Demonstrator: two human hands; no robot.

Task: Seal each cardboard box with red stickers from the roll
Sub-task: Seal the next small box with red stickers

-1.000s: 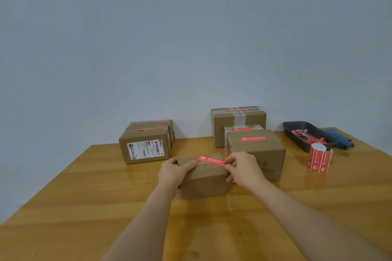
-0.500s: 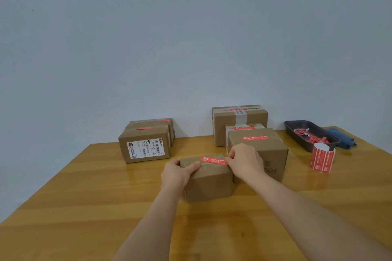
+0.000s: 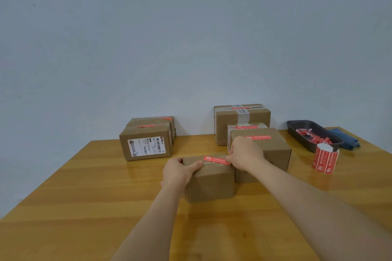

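A labelled box is sitting far left on the wooden table. The left hand is gripping the near box at its left top edge, thumb curled over. A red sticker is lying across that box's top, and the right hand is pinching its right end. Just beside stand sealed boxes; farther right, the sticker roll is standing upright before a dark tray.

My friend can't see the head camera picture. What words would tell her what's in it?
Two bare hands work on a small cardboard box on a wooden table: the left hand grips its left end and the right hand touches a red sticker on top. More stickered boxes, a sticker roll and a dark tray sit behind.
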